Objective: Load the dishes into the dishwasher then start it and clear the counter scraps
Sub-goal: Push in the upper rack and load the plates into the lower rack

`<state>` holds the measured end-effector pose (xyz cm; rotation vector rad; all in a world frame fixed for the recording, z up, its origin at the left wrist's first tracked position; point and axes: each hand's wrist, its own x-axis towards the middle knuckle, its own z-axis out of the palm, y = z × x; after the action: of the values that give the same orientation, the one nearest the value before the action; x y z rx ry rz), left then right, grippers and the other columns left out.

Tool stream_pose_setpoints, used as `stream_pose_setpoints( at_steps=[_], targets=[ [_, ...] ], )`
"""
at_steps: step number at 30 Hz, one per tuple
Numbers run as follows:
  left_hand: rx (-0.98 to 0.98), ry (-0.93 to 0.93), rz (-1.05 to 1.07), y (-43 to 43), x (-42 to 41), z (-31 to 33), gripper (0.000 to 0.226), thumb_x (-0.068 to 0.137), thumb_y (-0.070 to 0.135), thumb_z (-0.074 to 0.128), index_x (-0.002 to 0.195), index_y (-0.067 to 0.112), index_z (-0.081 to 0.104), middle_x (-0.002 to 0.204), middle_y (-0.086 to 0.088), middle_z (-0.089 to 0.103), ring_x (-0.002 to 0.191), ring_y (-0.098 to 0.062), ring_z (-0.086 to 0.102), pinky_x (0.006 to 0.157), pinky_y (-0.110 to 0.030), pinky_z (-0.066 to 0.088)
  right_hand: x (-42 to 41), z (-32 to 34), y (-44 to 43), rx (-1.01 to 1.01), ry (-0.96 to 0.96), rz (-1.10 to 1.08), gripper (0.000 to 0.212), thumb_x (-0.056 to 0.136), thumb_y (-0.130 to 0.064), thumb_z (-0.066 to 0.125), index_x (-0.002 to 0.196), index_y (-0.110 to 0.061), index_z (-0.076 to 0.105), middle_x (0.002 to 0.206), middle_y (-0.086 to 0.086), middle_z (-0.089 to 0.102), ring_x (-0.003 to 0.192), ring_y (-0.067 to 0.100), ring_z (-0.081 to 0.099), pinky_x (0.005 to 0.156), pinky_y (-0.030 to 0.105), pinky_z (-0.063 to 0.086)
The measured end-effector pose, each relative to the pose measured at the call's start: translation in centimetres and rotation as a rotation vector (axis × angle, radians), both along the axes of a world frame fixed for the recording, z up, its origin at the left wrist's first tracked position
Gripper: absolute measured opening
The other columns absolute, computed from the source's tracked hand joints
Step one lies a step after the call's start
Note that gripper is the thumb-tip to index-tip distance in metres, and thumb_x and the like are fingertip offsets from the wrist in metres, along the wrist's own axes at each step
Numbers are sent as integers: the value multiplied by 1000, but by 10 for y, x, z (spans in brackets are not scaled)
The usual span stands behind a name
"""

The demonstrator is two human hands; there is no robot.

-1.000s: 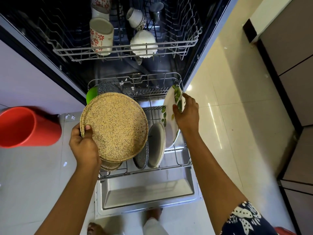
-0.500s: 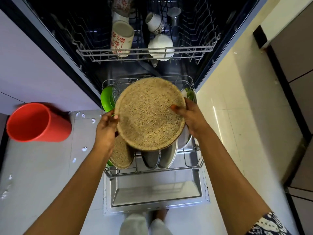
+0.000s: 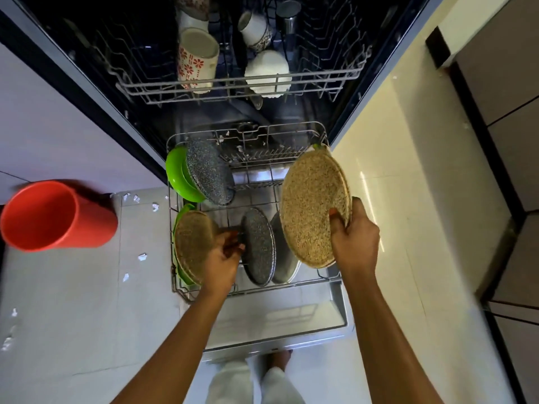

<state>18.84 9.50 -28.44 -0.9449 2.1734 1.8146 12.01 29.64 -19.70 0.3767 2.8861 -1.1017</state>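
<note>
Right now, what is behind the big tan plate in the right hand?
Only a green edge shows above the tan plate, and part of a grey plate at its left. The rest is covered.

tan plate [image 3: 313, 208]: now in right grip [image 3: 354, 243] alone, rack [image 3: 285, 125] right side | left grip [image 3: 224, 258]: released, by dark plate [image 3: 258, 246]

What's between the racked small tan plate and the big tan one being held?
Head view: the left hand, a dark grey speckled round plate and a paler grey plate.
</note>
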Motion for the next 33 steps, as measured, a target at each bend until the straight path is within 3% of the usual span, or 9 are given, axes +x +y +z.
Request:
stream_pose_setpoints(
  at_steps=[3, 8, 12, 15, 18, 20, 23, 27, 33],
  targets=[
    [13, -6, -57, 18, -4, -10, 31, 85, -8, 58, 108, 13, 57, 94, 1, 64, 75, 5, 62, 77, -19, 48, 14, -10, 3, 14, -50, 7, 27, 94, -22, 51, 116, -6, 52, 95, 19, 66, 83, 35, 62, 64, 28, 38],
    [39, -56, -31, 46, -3, -19, 33, 86, -7, 57, 113, 11, 57, 104, -7, 63, 98, -26, 61, 95, -43, 48, 36, 8, 33, 10, 61, -22, 29, 94, -27, 50, 113, -7, 54, 87, 11, 66, 66, 21, 51, 62, 23, 36],
    [3, 11, -59, 80, 1, 0, 33, 88, 1, 60, 118, 14, 58, 110, -2, 64, 97, -15, 61, 85, -23, 48, 44, 35, 84, -73, 208, -258, 20, 89, -29, 53, 101, -13, 54, 77, 7, 64, 64, 26, 56, 58, 30, 42],
    [-45, 44, -110, 104, 1, 5, 34, 88, 11, 64, 121, 16, 58, 115, 1, 63, 100, -10, 61, 87, -22, 48, 37, 21, 111, -50, 192, -337, 12, 91, -27, 54, 99, -18, 50, 77, 10, 65, 65, 33, 60, 61, 44, 52],
    [-130, 51, -146, 127, -8, -1, 43, 81, 36, 62, 122, 27, 57, 122, 0, 62, 111, -18, 60, 95, -39, 50, 21, -10, 127, -27, 122, -269, 12, 92, -23, 50, 103, -18, 49, 81, 12, 65, 66, 33, 61, 61, 46, 54],
    [-160, 39, -140, 141, -13, -10, 41, 84, 33, 64, 124, 32, 55, 125, -1, 61, 114, -20, 58, 97, -43, 48, 12, -34, 130, -2, 73, -204, 13, 93, -18, 48, 105, -17, 48, 83, 14, 65, 67, 32, 61, 62, 42, 54],
    [-229, 47, -117, 160, -21, -19, 41, 89, 18, 63, 128, 24, 54, 130, -7, 56, 119, -24, 54, 100, -32, 42, -2, -62, 128, 10, -30, -89, 14, 94, -16, 46, 107, -10, 49, 89, 16, 66, 74, 34, 63, 68, 42, 54],
    [-404, 79, -206, 168, -24, -37, 44, 91, 19, 61, 133, 15, 52, 134, -13, 51, 123, -27, 48, 94, -17, 31, -17, -90, 120, 35, -143, 18, 14, 95, -16, 44, 105, -7, 48, 93, 18, 66, 81, 36, 63, 68, 35, 46],
    [-365, 55, -246, 167, -20, -62, 48, 95, 19, 53, 141, 17, 41, 145, -9, 41, 133, -25, 39, 100, -22, 28, -18, -119, 112, 26, -219, 95, 19, 96, -18, 40, 112, -8, 47, 96, 15, 66, 79, 34, 63, 67, 36, 49]
  ],
)
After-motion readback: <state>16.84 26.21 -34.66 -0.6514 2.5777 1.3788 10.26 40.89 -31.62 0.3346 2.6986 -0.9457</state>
